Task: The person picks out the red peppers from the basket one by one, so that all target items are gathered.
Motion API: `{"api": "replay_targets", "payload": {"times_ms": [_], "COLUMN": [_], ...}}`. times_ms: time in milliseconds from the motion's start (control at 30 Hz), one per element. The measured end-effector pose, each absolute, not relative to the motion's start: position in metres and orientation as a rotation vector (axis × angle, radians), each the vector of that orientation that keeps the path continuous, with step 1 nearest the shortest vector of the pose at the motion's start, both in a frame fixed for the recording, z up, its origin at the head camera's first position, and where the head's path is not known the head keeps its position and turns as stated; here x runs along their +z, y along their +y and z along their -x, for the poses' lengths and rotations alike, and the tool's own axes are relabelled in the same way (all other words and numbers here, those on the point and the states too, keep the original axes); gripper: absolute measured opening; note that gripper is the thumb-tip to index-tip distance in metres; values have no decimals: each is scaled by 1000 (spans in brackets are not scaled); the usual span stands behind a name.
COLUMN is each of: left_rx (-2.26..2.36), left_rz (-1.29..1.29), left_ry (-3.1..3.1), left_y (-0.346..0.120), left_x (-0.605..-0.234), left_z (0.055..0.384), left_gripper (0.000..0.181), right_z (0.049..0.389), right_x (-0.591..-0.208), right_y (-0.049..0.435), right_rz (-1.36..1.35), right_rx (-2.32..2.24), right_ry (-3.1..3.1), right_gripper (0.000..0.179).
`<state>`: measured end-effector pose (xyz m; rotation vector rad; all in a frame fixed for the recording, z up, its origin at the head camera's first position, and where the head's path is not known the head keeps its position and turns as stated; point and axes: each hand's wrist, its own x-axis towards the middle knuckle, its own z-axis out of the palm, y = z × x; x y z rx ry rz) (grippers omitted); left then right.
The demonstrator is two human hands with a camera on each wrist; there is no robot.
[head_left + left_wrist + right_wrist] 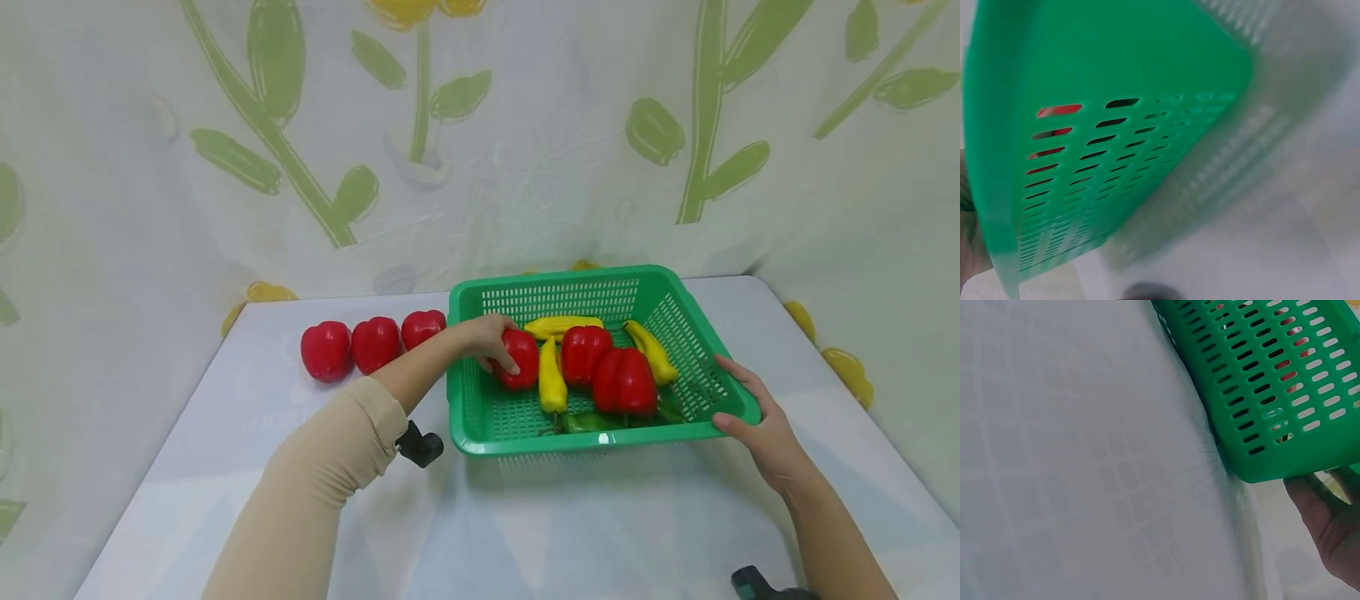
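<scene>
Inside basket (540, 443) | left hand (491, 337) grips pepper (524, 358) | clear in head view only

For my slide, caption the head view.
Left hand grips a red pepper in a green basket; right hand holds the basket's corner.

Both wrist views cut off the green basket (1110, 56).

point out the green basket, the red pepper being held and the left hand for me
Green basket (540, 445): head view, on its front rim
Held red pepper (528, 357): head view, on its uncovered side
Left hand (489, 335): head view, on its back
</scene>
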<state>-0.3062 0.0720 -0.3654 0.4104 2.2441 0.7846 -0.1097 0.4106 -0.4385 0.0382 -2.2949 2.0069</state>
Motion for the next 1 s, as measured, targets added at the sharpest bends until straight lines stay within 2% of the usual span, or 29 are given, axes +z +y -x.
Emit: {"api": "replay_targets", "payload": {"times_ms": [233,600,767,1000], "left_rx": [706,737,759,843], "left_rz": [-466,-518,-520,-541], "left_ry": [2176,2161,2142,2076], "left_y": [74,71,68,61], "left_x": [-368,-365,-360,-342], "left_z": [305,301,299,301], "left_gripper": [79,78,82,79], "right_z": [110,110,111,113], "right_x": [-438,-432,-429,-423], "right_y": [412,413,415,428], "right_rz": [-42,-95,-64,-29], "right_rx": [2023,2070,1970,1868], "right_ry": [-2278,-2285,-2417,-2617], "right_gripper": [64,66,68,70]}}
